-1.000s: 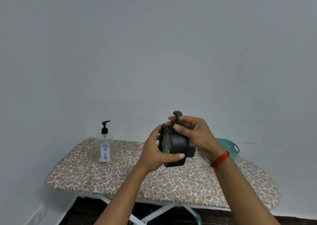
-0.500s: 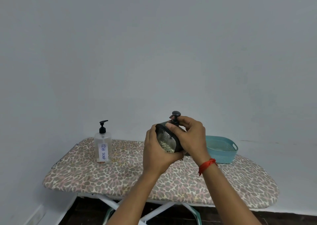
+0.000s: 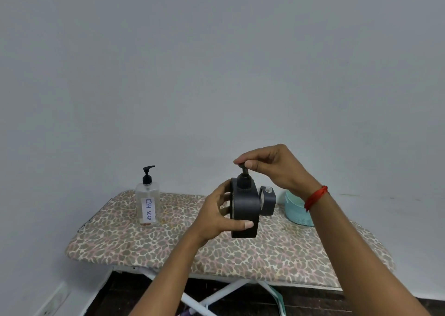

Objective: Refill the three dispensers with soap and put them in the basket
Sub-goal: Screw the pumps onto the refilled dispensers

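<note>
Far left: clear plastic pump bottle labelled DISH SOAP (image 3: 147,204), upright on the leopard-print ironing board (image 3: 168,248).
Centre: black square-bodied dispenser (image 3: 245,209), held up over the board, long axis upright, pump stem on top.
Left hand (image 3: 216,217): wraps the body from the left, thumb across the near face.
Right hand (image 3: 274,168): arched over from the right, fingertips pinching the pump head directly beneath (probably to twist it).
Just behind: second black dispenser (image 3: 267,201), no pump.
Far right: teal plastic basket (image 3: 295,210), partly hidden.
</note>
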